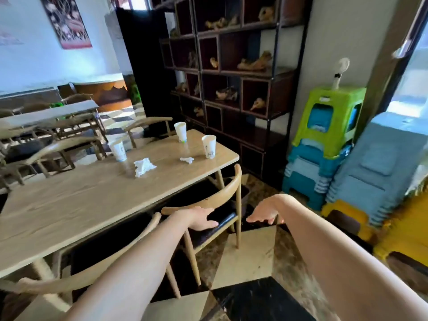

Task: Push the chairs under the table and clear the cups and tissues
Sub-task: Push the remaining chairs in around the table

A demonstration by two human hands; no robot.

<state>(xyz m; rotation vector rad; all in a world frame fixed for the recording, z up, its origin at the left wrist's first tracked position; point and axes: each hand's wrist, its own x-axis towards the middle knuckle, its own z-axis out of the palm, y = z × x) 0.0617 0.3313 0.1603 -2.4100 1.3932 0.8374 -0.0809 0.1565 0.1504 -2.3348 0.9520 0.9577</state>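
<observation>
A light wooden table (69, 205) carries three white paper cups: one at the far end (180, 132), one near the right edge (209, 146), one toward the left (118, 151). Two crumpled tissues lie between them, a large tissue (143, 167) and a small tissue (187, 160). Two wooden chairs with curved backs stand along the near side, the right chair (222, 193) partly under the table, the near chair (92, 274) close to me. My left hand (201, 220) rests by the right chair's back rail, fingers extended. My right hand (264, 215) hovers open just right of that chair.
A dark shelving unit (231, 66) with ornaments stands behind the table. Stacked plastic stools (324, 140) in green, blue and yellow fill the right side. More chairs (58, 149) and another table (46, 113) stand at the left. The floor has black and beige tiles.
</observation>
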